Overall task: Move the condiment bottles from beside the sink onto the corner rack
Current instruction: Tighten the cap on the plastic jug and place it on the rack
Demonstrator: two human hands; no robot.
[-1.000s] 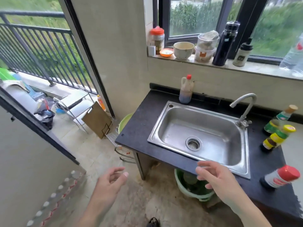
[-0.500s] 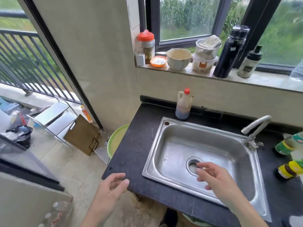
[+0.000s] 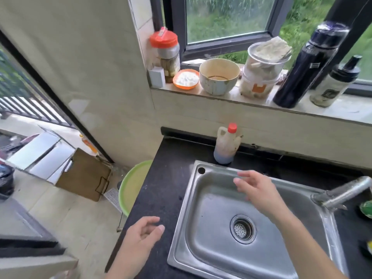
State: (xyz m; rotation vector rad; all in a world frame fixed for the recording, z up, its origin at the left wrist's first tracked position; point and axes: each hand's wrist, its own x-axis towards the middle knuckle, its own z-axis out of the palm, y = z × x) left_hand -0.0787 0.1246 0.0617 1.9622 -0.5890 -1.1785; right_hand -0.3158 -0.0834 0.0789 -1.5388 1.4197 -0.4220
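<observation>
Bottle with a red screw cap, a moulded handle and translucent plastic walls stands upright on the black countertop, touching the back rim of the stainless steel sink; dark liquid fills only its lower part. Your right hand hangs over the basin just in front of it, fingers spread and holding nothing, blurred by motion. Your left hand hovers over the counter's near edge, loosely curled and empty too. The sink is smooth and dull-shiny, with a round perforated drain. On the tiled windowsill sit a red-lidded jar, a cream bowl and a dark flask.
</observation>
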